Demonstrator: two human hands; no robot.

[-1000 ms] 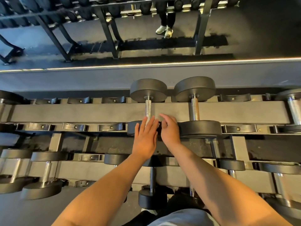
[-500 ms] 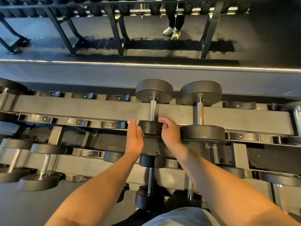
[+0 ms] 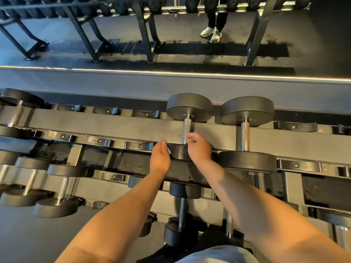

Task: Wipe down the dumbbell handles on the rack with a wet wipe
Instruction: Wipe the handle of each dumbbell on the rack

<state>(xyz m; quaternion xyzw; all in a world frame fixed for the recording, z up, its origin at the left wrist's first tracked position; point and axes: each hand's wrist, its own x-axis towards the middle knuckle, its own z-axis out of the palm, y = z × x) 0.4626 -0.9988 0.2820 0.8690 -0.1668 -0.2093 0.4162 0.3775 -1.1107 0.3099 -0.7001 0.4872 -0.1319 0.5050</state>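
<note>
Straight fingers (image 3: 161,148) of the left hand (image 3: 160,158) press a crumpled white wet wipe (image 3: 169,151) against the dumbbell's black round near head (image 3: 179,152). The right hand (image 3: 199,149) curls over that head, beside the knurled steel handle (image 3: 187,130) on the grey metal rack (image 3: 114,128). Best to steady the head and wrap the wipe fully round the handle.

A thin light strip (image 3: 171,72) runs left to right ahead of me, along the top edge of a grey ledge (image 3: 114,82). Beyond it lies dark floor (image 3: 313,31). On this floor stands a far rack (image 3: 144,35) with slanted black legs, its shelf loaded with dark weights at the upper frame edge. A person stands at that rack; only dark trousers (image 3: 222,19) and pale shoes (image 3: 207,32) are visible. My grey garment (image 3: 218,255) occupies the bottom edge.
</note>
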